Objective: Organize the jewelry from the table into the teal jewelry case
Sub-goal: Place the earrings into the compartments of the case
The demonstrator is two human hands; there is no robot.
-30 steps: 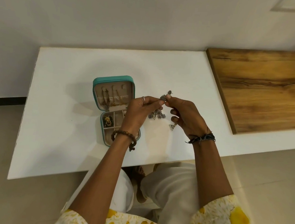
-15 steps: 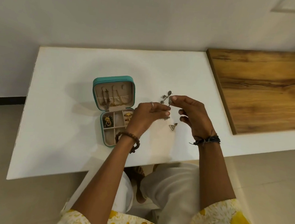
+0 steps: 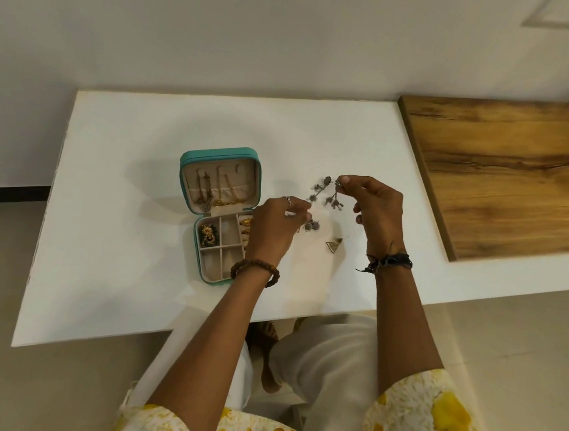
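White table holds the teal jewelry case at nine o'clock of both hands, left hand and right hand each pinching the dangling silver jewelry, which could tangle or slip.

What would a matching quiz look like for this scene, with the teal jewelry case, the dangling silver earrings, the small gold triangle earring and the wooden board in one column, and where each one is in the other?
Things:
1. teal jewelry case
2. dangling silver earrings
3. small gold triangle earring
4. brown wooden board

Places:
A. lying on the white table between the two wrists
B. at the table's right end
C. open on the table, left of the left hand
D. pinched between the fingertips of the left hand and the right hand, above the table

Pairs: 1-C, 2-D, 3-A, 4-B
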